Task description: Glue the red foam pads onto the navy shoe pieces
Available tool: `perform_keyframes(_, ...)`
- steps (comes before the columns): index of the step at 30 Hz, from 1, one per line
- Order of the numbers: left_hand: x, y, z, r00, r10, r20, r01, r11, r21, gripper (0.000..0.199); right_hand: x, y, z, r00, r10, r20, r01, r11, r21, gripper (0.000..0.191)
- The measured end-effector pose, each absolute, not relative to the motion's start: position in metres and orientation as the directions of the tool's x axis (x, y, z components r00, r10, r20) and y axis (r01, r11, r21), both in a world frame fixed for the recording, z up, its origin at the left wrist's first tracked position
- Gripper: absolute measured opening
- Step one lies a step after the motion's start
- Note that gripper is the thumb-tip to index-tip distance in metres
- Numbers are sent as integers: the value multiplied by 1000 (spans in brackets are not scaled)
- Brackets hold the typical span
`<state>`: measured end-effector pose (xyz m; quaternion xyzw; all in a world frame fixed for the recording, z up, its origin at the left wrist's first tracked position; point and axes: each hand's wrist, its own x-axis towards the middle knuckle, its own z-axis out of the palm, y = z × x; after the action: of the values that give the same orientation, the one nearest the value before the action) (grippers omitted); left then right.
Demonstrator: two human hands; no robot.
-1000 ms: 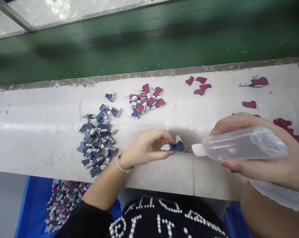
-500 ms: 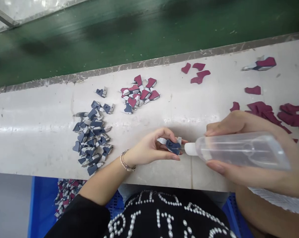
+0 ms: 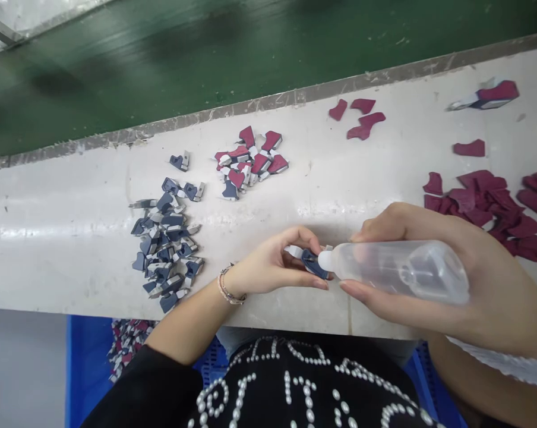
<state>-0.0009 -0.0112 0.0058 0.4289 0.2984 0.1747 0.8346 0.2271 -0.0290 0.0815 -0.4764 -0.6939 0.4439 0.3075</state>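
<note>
Between thumb and fingers, my left hand (image 3: 280, 261) pinches a small dark blue and grey plastic part (image 3: 313, 264) above the white table. My right hand (image 3: 447, 273) is wrapped round a clear squeeze bottle (image 3: 397, 270) lying almost level. The bottle's white tip (image 3: 325, 261) points left and is right at the blue part; whether any liquid comes out I cannot tell. A heap of similar blue and grey parts (image 3: 166, 238) lies to the left. Beyond my hands is a cluster of such parts topped with maroon pieces (image 3: 250, 160).
Loose maroon pieces (image 3: 486, 202) are piled at the right, with several more (image 3: 362, 119) farther back. A single maroon-topped part (image 3: 495, 96) lies at the far right. A green belt (image 3: 250, 53) runs behind the table. Below the edge stands a blue crate (image 3: 88, 351) holding many parts.
The bottle has moved left in my right hand, bringing its tip onto the blue part. My left hand keeps its pinch, the part slightly turned. The view has shifted a little.
</note>
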Motion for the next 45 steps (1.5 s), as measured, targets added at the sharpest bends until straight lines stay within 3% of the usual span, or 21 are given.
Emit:
perform_keyframes(16,-1,-12,0,772,556,-308,-58,544,837,39,230,-32,82,-321,947,-24,454,132,-881,24)
perform_keyframes(22,-1,-12,2,753,572,-324,-56,546,836,41,225,-30,81,-397,917,20,388,188,-902,26)
perform_keyframes(34,-2,-11,1,762,563,-319,-65,557,828,40,226,-34,81,-307,952,14,467,164,-869,26)
perform_keyframes(45,-2,-8,3,731,596,-331,-30,514,857,44,226,-31,83,-406,914,-8,424,180,-888,22)
